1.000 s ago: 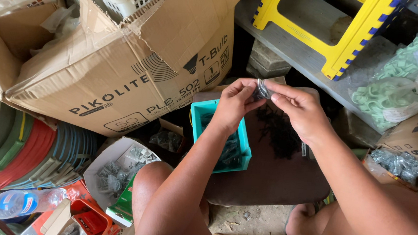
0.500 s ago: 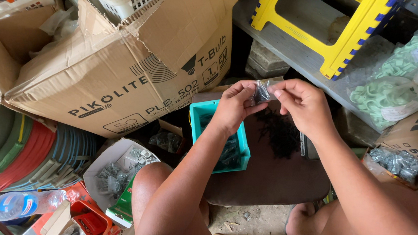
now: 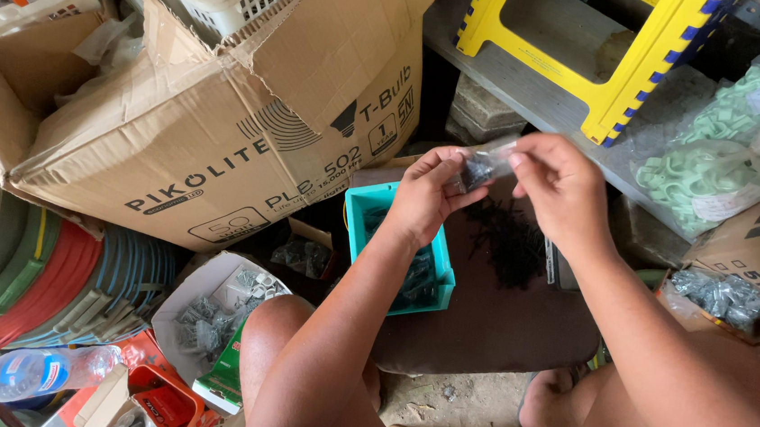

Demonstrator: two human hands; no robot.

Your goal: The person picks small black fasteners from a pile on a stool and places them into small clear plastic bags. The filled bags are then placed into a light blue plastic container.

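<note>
Hands drifted slightly right since earlier frame, bag held same. Left hand (image 3: 425, 194) and right hand (image 3: 561, 187) fingers pinched shut on small clear bag of dark screws (image 3: 479, 167), above teal bin (image 3: 400, 242), bin's 1 o'clock. Loose screw pile (image 3: 509, 242) at bin's 3 o'clock.

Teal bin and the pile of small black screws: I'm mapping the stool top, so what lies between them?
In the head view, only bare brown stool top separates the teal bin from the black screw pile.
</note>
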